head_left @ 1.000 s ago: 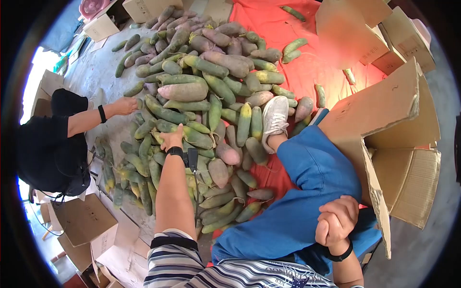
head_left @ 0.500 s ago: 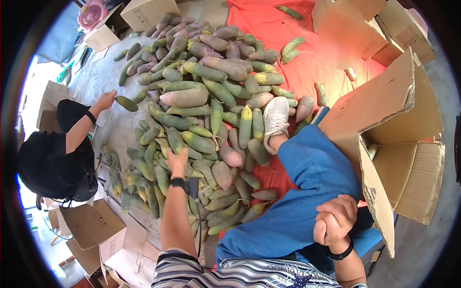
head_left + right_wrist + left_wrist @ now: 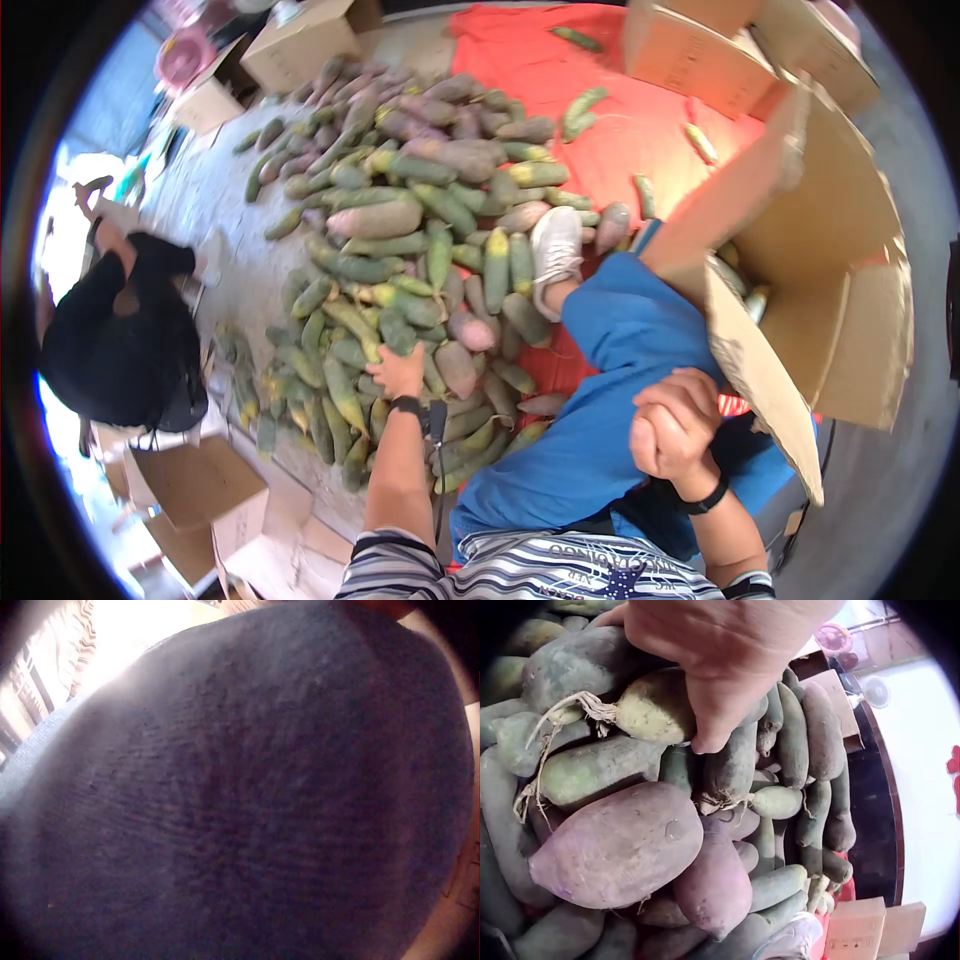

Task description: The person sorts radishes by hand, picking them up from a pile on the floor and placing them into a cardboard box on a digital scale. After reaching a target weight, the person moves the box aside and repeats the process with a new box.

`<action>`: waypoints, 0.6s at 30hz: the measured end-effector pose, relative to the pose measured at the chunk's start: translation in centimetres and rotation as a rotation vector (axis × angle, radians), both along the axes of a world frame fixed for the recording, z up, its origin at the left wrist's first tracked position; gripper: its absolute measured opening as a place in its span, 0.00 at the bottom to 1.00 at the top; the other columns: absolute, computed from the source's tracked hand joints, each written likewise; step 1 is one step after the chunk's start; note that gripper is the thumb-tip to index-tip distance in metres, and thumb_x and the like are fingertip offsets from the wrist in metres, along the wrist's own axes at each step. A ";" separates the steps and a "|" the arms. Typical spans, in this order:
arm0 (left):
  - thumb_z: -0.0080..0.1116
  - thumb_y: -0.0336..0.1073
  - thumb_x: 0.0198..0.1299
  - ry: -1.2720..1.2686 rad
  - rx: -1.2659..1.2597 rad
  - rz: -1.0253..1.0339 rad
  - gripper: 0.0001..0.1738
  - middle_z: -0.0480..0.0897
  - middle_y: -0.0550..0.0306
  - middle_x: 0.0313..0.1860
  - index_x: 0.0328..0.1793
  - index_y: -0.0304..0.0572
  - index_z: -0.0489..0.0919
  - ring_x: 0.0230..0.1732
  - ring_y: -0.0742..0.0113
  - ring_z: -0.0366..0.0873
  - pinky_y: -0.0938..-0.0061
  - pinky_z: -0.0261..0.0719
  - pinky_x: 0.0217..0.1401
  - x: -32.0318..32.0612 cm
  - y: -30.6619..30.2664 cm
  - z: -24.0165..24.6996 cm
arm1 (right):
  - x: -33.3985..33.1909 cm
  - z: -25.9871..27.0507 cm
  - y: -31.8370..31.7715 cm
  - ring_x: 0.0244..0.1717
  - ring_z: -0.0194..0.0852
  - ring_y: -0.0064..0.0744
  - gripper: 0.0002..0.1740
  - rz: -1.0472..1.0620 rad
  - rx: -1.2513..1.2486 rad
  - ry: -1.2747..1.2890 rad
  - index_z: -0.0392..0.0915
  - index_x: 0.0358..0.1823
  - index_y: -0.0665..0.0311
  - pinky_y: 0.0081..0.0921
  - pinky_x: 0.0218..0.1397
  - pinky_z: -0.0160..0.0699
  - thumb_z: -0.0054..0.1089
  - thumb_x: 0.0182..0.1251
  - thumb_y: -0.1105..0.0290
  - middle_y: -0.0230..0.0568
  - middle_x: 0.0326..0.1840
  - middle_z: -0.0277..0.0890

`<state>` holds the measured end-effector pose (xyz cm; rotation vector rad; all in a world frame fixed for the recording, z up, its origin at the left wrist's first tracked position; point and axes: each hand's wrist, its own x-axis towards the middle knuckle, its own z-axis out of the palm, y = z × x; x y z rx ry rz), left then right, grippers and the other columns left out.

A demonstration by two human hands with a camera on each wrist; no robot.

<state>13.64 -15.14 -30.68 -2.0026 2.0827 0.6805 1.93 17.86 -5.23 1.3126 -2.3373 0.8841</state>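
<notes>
My left hand reaches down into the near part of a big heap of green and purple radishes. In the left wrist view, its thumb and fingers curl over a green radish with a tuft of stringy roots; the palm hides part of it. A plump purple radish lies just below. My right hand is curled into a fist by my blue-trousered knee, with nothing seen in it. The right wrist view is filled by dark blue trouser cloth.
An open cardboard box with a few radishes inside stands at my right. Another person in black crouches at the left, holding a radish. Open cartons lie at near left. A red sheet spreads under the far right side.
My left hand has moved right and nearer to me over the heap. The other person has lifted a radish away from the heap, toward the far left. My right hand stays by the knee.
</notes>
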 end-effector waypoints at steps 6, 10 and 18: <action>0.73 0.55 0.43 0.547 0.155 -0.209 0.57 0.64 0.35 0.69 0.72 0.27 0.58 0.66 0.41 0.64 0.57 0.65 0.67 4.2 -2.0 -6.4 | 0.3 -0.5 1.5 0.34 0.74 0.36 0.09 -0.011 -0.028 -0.085 0.72 0.20 0.61 0.31 0.38 0.75 0.65 0.47 0.71 0.35 0.31 0.73; 0.72 0.44 0.49 0.819 0.276 -0.042 0.52 0.66 0.41 0.68 0.73 0.24 0.55 0.65 0.51 0.66 0.64 0.63 0.68 2.1 3.9 1.4 | 0.3 -0.7 1.7 0.33 0.72 0.33 0.09 -0.075 -0.083 -0.048 0.72 0.20 0.60 0.27 0.37 0.72 0.64 0.50 0.69 0.32 0.29 0.70; 0.64 0.34 0.56 1.721 0.120 -0.377 0.35 0.71 0.46 0.61 0.67 0.32 0.62 0.58 0.60 0.72 0.65 0.71 0.61 -7.4 13.0 25.7 | 0.9 -1.5 2.1 0.36 0.68 0.33 0.12 -0.106 -0.131 -0.032 0.71 0.21 0.58 0.31 0.39 0.69 0.59 0.59 0.63 0.33 0.28 0.64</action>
